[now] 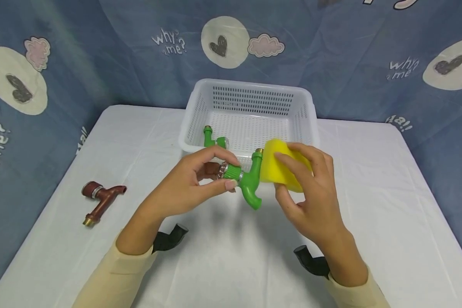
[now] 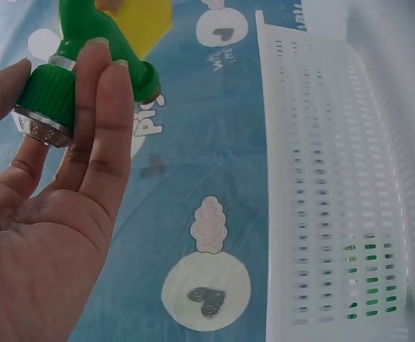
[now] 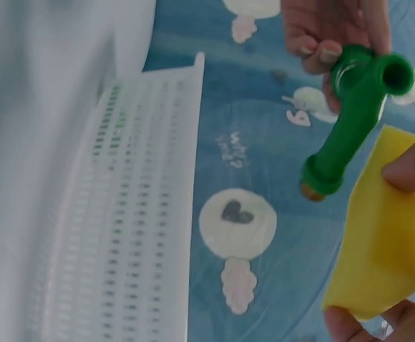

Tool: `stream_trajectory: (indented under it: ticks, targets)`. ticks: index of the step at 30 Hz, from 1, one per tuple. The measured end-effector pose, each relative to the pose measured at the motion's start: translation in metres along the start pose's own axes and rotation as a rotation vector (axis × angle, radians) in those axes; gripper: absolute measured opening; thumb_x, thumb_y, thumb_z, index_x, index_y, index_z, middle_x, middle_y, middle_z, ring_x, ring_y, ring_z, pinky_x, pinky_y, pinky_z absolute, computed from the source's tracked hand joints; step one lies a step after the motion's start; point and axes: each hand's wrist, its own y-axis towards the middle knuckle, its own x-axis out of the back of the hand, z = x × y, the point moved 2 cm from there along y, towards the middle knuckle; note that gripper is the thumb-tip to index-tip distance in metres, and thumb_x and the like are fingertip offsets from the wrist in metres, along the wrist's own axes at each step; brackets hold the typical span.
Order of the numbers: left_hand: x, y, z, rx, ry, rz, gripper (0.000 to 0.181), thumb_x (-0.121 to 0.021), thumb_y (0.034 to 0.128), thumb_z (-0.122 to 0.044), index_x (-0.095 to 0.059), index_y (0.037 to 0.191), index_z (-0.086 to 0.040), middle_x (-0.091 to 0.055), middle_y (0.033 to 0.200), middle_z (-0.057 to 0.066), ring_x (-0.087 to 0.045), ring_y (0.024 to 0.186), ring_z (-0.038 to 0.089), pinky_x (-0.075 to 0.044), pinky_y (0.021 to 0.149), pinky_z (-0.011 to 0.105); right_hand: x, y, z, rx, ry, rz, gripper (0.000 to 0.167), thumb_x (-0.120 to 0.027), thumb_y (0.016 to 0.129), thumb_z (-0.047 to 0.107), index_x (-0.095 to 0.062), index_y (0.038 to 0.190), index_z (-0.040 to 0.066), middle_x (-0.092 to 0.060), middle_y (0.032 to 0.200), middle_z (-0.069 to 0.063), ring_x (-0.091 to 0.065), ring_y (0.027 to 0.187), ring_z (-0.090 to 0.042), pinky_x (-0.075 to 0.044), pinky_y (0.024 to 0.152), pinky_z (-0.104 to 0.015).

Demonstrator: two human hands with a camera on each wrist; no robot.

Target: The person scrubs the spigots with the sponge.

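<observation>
My left hand (image 1: 194,184) grips a green tap (image 1: 251,182) by its ribbed knob (image 2: 47,92), which has a silvery end. The tap's spout points down and its brass-tipped inlet points up, in front of the basket. In my right hand (image 1: 312,192) is a yellow sponge (image 1: 269,164), held between thumb and fingers just right of the tap's inlet. The right wrist view shows the sponge (image 3: 382,228) bent slightly and close beside the green tap (image 3: 350,128), with a narrow gap between them.
A white perforated basket (image 1: 250,85) stands at the back of the white-covered table (image 1: 369,192). Another green tap (image 1: 209,137) lies inside it at the left. A brown tap (image 1: 105,201) rests on the table at the left. Behind hangs a blue patterned cloth (image 1: 138,77).
</observation>
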Motion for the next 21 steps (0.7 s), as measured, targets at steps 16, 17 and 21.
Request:
stream_trajectory:
  ticks: [16, 17, 21]
  targets:
    - [0.0, -0.001, 0.001, -0.008, 0.022, -0.059, 0.045, -0.082, 0.0883, 0.002, -0.066, 0.128, -0.011, -0.063, 0.125, 0.004, -0.07, 0.096, 0.022, -0.061, 0.089, 0.038, 0.004, 0.0, -0.001, -0.052, -0.046, 0.09, 0.046, -0.072, 0.088, 0.007, -0.068, 0.134, 0.01, -0.053, 0.146, -0.017, -0.046, 0.127, -0.04, -0.049, 0.095, -0.043]
    - [0.0, -0.001, 0.001, -0.001, 0.024, -0.054, 0.045, -0.083, 0.0882, 0.001, -0.066, 0.128, -0.011, -0.063, 0.125, 0.003, -0.07, 0.095, 0.022, -0.061, 0.088, 0.037, 0.004, 0.0, 0.001, -0.048, -0.029, 0.078, 0.046, -0.072, 0.089, 0.01, -0.068, 0.134, 0.01, -0.053, 0.146, -0.017, -0.046, 0.127, -0.039, -0.048, 0.095, -0.042]
    - [-0.003, 0.001, 0.003, 0.013, 0.062, -0.025, 0.047, -0.084, 0.0879, -0.002, -0.067, 0.13, -0.013, -0.065, 0.125, 0.0, -0.07, 0.091, 0.019, -0.061, 0.085, 0.035, 0.001, -0.001, 0.013, 0.017, 0.04, 0.04, 0.04, -0.068, 0.099, 0.026, -0.069, 0.135, 0.009, -0.054, 0.143, -0.02, -0.048, 0.122, -0.041, -0.046, 0.095, -0.038]
